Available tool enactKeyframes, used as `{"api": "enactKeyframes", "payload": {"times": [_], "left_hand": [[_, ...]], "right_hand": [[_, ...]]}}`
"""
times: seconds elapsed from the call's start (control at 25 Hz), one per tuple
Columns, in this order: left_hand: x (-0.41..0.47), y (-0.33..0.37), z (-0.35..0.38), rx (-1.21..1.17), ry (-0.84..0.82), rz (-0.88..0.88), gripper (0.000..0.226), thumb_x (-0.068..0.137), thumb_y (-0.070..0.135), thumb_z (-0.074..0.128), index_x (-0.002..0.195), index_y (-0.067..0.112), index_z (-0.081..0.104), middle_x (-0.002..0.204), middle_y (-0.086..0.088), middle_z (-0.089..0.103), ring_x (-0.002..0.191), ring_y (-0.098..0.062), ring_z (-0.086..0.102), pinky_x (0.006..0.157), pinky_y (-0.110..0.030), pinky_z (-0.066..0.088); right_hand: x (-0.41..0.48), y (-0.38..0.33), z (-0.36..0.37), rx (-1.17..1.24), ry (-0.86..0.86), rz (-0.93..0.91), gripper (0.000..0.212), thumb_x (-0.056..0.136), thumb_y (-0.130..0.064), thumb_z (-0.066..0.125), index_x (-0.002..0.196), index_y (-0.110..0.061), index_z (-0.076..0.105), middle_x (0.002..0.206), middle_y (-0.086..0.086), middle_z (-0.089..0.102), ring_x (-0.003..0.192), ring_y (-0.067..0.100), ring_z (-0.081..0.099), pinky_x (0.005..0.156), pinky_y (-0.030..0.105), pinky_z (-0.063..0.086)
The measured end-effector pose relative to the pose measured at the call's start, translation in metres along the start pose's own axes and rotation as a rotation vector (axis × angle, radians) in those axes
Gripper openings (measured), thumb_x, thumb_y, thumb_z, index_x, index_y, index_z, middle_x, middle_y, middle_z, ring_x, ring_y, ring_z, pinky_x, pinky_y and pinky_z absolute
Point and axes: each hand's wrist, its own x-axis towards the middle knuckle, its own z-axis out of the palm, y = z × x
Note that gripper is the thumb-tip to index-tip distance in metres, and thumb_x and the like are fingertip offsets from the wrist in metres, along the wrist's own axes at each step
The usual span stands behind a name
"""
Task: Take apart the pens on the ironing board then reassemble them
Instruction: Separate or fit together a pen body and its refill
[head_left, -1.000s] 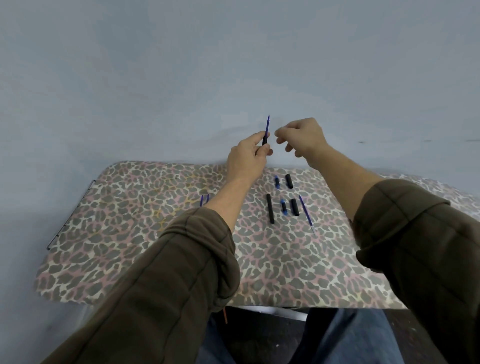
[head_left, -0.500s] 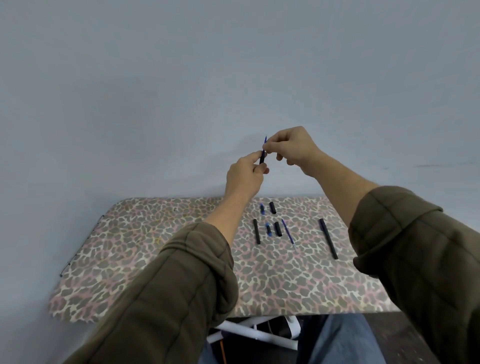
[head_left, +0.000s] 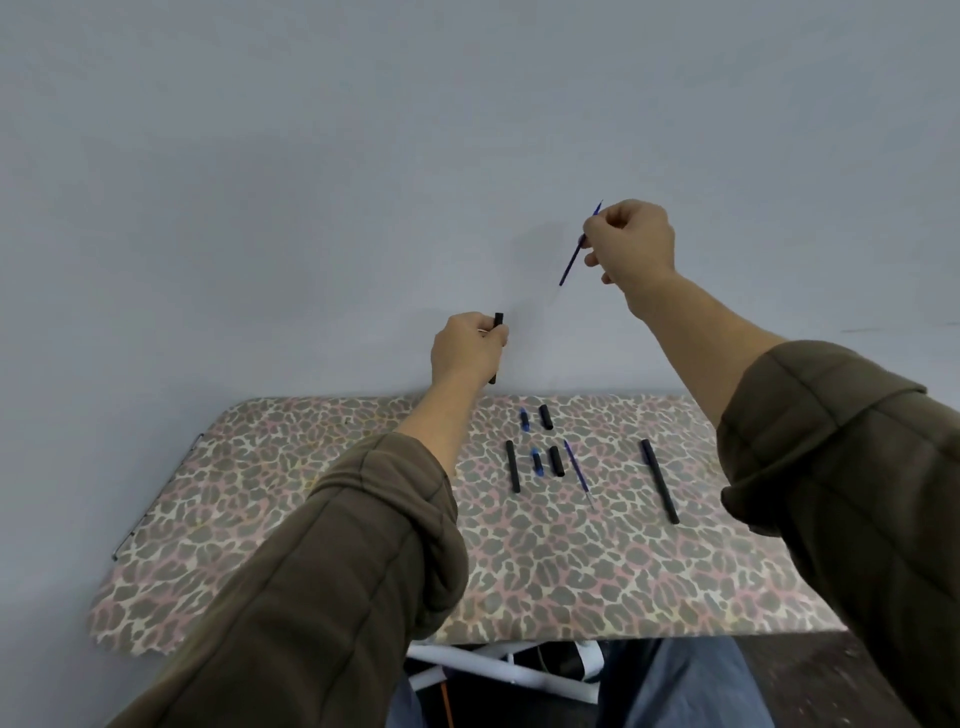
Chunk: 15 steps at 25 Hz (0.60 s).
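My left hand (head_left: 467, 349) is raised above the board's far edge, closed around a black pen barrel (head_left: 497, 326) held upright. Higher and to the right, my right hand (head_left: 631, 240) pinches a thin blue ink refill (head_left: 571, 262) that slants down to the left, clear of the barrel. On the leopard-print ironing board (head_left: 311, 519) lie loose pen parts: a black barrel (head_left: 513, 466), two small blue pieces (head_left: 525, 419) (head_left: 537, 462), two short black pieces (head_left: 544, 416) (head_left: 557, 461), another blue refill (head_left: 575, 466) and a whole black pen (head_left: 659, 480).
A plain grey wall (head_left: 311, 182) rises right behind the board. White metal board legs (head_left: 498, 670) and my blue-jeaned knees show below the near edge. A metal rail (head_left: 156, 499) runs along the board's left end.
My hands were together on one pen; the right hand has pulled the blue refill up and to the right, out of the black barrel. The left hand has dropped slightly with the barrel.
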Motion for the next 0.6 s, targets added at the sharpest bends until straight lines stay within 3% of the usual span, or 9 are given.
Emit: {"api": "enactKeyframes", "payload": {"times": [0.08,0.16,0.28,0.4,0.52,0.6], "left_hand": [[0.012,-0.009,0.005,-0.008,-0.001,-0.051,0.021,0.098,0.032,0.065,0.112,0.018,0.073,0.09,0.006,0.067,0.085,-0.016,0.062,0.074,-0.025,0.044],[0.023,-0.018,0.011,-0.006,-0.002,-0.114,0.016,0.098,0.033,0.066,0.104,0.02,0.073,0.083,0.008,0.064,0.089,-0.021,0.064,0.078,-0.031,0.05],[0.035,-0.037,0.021,0.041,-0.03,-0.194,0.017,0.096,0.033,0.069,0.088,0.018,0.07,0.083,-0.002,0.069,0.088,-0.029,0.069,0.086,-0.04,0.059],[0.042,-0.057,0.034,0.139,-0.076,-0.257,0.022,0.096,0.033,0.069,0.087,0.013,0.073,0.082,-0.008,0.071,0.073,-0.028,0.065,0.075,-0.037,0.057],[0.047,-0.072,0.044,0.253,-0.127,-0.296,0.025,0.097,0.034,0.068,0.085,0.013,0.072,0.077,-0.006,0.065,0.067,-0.026,0.061,0.055,-0.027,0.042],[0.054,-0.079,0.052,0.301,-0.145,-0.323,0.027,0.095,0.036,0.069,0.091,0.011,0.074,0.08,-0.006,0.067,0.07,-0.025,0.062,0.051,-0.025,0.036]], "right_hand": [[0.011,0.022,0.009,-0.144,-0.029,0.03,0.015,0.085,-0.011,0.056,0.088,-0.009,0.07,0.092,0.012,0.078,0.076,0.025,0.075,0.056,0.028,0.052],[0.021,0.049,0.02,-0.301,-0.081,0.078,0.021,0.086,-0.006,0.056,0.095,0.001,0.073,0.089,0.014,0.075,0.077,0.034,0.071,0.064,0.035,0.052],[0.025,0.09,0.038,-0.493,-0.155,0.153,0.025,0.087,-0.002,0.058,0.103,0.008,0.074,0.083,0.017,0.068,0.069,0.027,0.059,0.069,0.039,0.057],[0.02,0.13,0.048,-0.587,-0.225,0.198,0.024,0.091,-0.002,0.06,0.105,0.008,0.076,0.096,0.024,0.077,0.067,0.029,0.064,0.084,0.046,0.063],[0.016,0.159,0.055,-0.627,-0.275,0.223,0.024,0.094,-0.003,0.061,0.109,0.009,0.076,0.101,0.026,0.077,0.071,0.032,0.073,0.084,0.048,0.065],[0.017,0.176,0.061,-0.657,-0.29,0.235,0.024,0.094,-0.004,0.062,0.109,0.009,0.075,0.102,0.024,0.077,0.078,0.034,0.075,0.084,0.049,0.064]]}}
